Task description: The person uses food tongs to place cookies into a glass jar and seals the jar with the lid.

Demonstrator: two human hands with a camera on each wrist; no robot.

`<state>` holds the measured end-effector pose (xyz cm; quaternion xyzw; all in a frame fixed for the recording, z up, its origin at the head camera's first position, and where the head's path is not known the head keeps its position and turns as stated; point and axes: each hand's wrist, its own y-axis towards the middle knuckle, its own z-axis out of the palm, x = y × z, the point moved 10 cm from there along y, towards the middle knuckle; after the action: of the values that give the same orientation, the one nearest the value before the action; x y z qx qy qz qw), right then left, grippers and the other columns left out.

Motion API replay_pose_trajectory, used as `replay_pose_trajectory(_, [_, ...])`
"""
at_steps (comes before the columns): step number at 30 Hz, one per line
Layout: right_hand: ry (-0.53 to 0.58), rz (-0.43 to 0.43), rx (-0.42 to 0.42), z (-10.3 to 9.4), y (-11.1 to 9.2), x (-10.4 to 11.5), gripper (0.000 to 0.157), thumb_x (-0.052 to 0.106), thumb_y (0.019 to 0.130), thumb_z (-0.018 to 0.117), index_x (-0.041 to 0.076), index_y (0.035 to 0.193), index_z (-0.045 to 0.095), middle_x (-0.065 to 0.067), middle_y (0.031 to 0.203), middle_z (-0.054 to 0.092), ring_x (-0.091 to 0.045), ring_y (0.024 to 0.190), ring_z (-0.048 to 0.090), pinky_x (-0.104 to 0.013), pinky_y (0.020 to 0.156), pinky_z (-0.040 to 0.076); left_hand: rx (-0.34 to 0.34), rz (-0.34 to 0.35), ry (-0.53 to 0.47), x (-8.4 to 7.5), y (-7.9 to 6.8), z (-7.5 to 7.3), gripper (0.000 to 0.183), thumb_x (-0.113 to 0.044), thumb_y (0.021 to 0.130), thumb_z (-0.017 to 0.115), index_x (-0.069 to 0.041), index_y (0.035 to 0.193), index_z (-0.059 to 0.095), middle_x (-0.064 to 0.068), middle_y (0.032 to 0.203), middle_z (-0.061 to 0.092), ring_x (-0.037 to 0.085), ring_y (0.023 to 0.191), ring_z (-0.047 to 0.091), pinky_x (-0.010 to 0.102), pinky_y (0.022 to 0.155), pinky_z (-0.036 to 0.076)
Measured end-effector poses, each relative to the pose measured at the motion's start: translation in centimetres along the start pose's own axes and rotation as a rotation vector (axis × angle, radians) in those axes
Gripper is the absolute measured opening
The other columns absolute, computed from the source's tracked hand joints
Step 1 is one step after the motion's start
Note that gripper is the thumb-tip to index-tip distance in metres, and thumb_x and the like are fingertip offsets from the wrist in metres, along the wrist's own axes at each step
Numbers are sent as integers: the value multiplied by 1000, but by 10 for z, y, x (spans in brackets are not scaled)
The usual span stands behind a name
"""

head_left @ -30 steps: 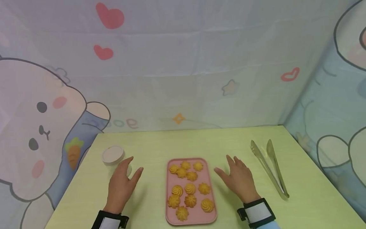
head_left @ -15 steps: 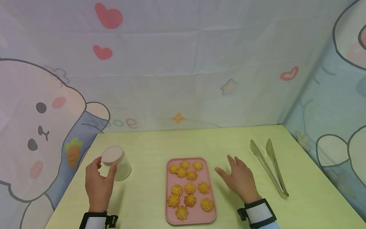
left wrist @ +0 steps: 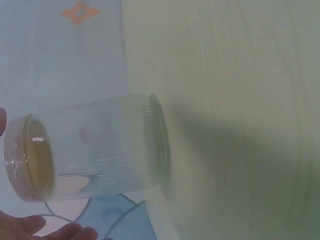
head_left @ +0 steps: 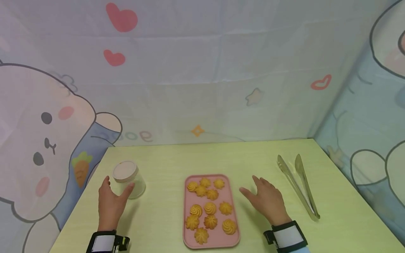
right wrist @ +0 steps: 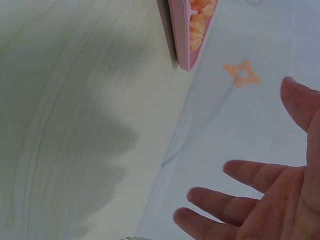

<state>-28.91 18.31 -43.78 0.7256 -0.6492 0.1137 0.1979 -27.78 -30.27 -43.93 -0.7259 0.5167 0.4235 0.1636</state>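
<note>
A clear ribbed glass jar with a pale lid stands upright at the table's left; in the left wrist view the jar looks to have nothing inside. My left hand is held just in front of it, thumb and fingers spread, with no grip on it. In the middle lies a pink tray bearing several piped yellow cookies. Right of the tray hovers my right hand, fingers spread and holding nothing; the right wrist view shows its straightened fingers.
Metal tongs lie spread apart on the right side of the pale yellow-green table. A printed cloth with hearts and cartoon animals hangs behind the table's back edge and along its sides.
My left hand moved left to the jar, its fingers coming near the lid, then drew back and lower slightly. The right hand shifted only a little. Jar, tray and tongs stayed put.
</note>
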Motion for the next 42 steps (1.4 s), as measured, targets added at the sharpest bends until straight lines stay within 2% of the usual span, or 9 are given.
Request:
replay_pose_trajectory(4, [1,13,68,7,-1,-2,76,56,93,49,-7,135,46,-32,129,51,-47,114,48,-58,87,40,73,-25,-28,7,5,11,106,-49,82,69,6,149,7,35,144,23,48,130,24,61,100,24])
replay_pose_trajectory(9, [-1,12,89,11,-3,0,74,55,93,49,-6,134,48,-31,128,52,-47,112,49,-58,86,41,130,-24,-65,10,9,22,105,-47,82,70,4,150,8,34,144,25,47,130,25,60,101,25])
replay_pose_trajectory(16, [1,11,82,11,-4,2,70,52,93,51,-6,133,49,-30,127,53,-46,112,50,-57,85,42,153,-54,-93,17,14,30,110,-48,80,71,0,151,3,31,146,24,47,129,28,60,98,30])
replay_pose_trajectory(22, [11,14,82,11,-4,3,70,52,93,51,-5,133,49,-30,127,53,-46,112,49,-57,85,42,177,-86,-135,26,20,38,110,-44,80,74,0,150,1,31,146,25,45,132,25,58,103,25])
replay_pose_trajectory(27, [14,21,93,12,-4,2,71,53,93,51,-5,133,49,-29,127,53,-45,113,49,-56,86,41,191,-86,-136,32,25,45,111,-41,79,75,3,149,2,32,145,26,44,132,25,57,104,23])
replay_pose_trajectory(33, [17,21,93,14,-4,2,71,54,93,51,-5,133,49,-29,127,54,-45,112,50,-56,86,42,183,-62,-109,30,28,46,107,-41,76,77,6,147,12,32,142,31,43,130,29,58,102,26])
replay_pose_trajectory(38, [15,19,92,13,-4,3,71,53,93,50,-5,134,49,-29,127,54,-45,112,50,-56,86,42,190,-49,-108,24,24,51,104,-40,74,80,6,144,18,31,139,36,42,128,33,56,101,28])
replay_pose_trajectory(42, [12,21,91,12,-4,5,70,53,93,50,-5,134,49,-29,127,53,-45,112,49,-56,86,41,210,-10,-101,14,19,57,101,-39,72,81,5,143,22,29,137,40,40,126,36,56,100,30])
